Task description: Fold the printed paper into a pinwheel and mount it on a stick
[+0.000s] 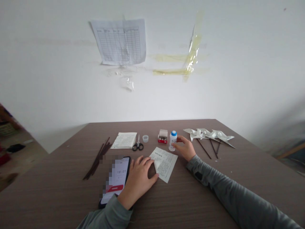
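My right hand (186,148) has its thumb and fingers around a small white bottle (172,145) with a blue cap, which stands upright on the table. A square of printed paper (166,163) lies in front of the bottle, turned at an angle. Over the paper's left edge rests my left hand (140,175), palm down with the fingers spread and the thumb at the paper's lower edge. Close to its left is a phone (119,178) showing 18:01, partly covered by the wrist and blurred blocks. Behind the paper sits an open red-and-white box (163,136).
Black-handled scissors (138,145), a small clear cup (145,138) and a stack of square paper (124,140) lie toward the back. Dark thin sticks (96,160) are bunched at left. Several white paper pinwheels (202,133) on sticks lie at right. A wall (152,101) rises behind the table.
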Demonstrator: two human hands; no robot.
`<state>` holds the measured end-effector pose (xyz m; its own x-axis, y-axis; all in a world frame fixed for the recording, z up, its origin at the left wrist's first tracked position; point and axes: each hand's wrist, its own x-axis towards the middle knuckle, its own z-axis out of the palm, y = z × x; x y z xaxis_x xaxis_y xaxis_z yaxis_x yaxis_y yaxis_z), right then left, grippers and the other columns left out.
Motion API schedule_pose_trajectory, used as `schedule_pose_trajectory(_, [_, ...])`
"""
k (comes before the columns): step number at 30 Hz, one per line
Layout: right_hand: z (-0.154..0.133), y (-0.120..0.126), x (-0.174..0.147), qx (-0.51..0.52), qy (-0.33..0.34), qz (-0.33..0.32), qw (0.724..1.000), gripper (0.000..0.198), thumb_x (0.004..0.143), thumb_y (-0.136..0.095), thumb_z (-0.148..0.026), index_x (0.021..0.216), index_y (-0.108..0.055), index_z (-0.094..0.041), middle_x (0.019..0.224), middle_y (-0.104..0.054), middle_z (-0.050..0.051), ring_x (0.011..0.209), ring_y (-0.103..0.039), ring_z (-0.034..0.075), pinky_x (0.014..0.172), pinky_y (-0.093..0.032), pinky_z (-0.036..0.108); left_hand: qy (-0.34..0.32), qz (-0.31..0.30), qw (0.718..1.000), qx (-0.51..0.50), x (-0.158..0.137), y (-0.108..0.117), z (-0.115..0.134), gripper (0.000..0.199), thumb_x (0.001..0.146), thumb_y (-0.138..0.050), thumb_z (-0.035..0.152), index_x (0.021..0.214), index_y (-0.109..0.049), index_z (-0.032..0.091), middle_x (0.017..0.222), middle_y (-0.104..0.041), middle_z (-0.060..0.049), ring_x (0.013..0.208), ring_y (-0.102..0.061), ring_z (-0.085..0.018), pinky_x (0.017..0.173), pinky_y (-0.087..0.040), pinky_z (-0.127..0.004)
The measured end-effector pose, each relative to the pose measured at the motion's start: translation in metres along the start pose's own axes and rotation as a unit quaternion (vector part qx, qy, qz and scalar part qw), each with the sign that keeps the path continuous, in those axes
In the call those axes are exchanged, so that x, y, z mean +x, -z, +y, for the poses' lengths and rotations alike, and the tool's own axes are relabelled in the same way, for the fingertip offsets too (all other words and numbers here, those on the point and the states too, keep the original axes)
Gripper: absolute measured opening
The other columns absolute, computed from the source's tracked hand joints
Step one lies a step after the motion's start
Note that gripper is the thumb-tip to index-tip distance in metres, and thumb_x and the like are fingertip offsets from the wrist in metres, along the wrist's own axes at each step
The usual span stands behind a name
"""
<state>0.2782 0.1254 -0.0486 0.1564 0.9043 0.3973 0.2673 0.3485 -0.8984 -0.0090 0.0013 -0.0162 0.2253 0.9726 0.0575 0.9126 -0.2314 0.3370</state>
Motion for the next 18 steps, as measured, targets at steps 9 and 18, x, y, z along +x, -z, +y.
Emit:
schedule_pose_trajectory(9, [-0.015, -0.01, 0.01, 0.002, 0.006, -0.017, 1.0, 0.034, 0.077, -0.108, -0.043, 0.104, -0.093, -0.029, 0.108, -0.099, 0.011, 0.106, -0.095, 0.041, 0.11, -0.08, 0.066, 0.008, -0.008, 1.0, -0.002, 0.0, 0.006, -0.006, 0.062, 0.108, -0.086, 0.037, 0.169, -0.088, 0.027, 0.188, -0.079, -0.017, 0.187, -0.06, -0.054, 0.158, -0.041, -0.082])
schedule_pose_trajectory(18, [-0.054, -0.048, 0.047, 0.05, -0.027, -0.095, 0.994, 0.027, 0.07, -0.111, -0.028, 0.088, -0.091, -0.028, 0.099, -0.097, 0.008, 0.102, -0.096, 0.04, 0.11, -0.082, 0.066, 0.012, -0.009, 1.0, 0.014, 0.001, 0.007, -0.015, 0.064, 0.107, -0.081, 0.04, 0.17, -0.088, 0.033, 0.188, -0.08, -0.011, 0.187, -0.059, -0.051, 0.158, -0.043, -0.077])
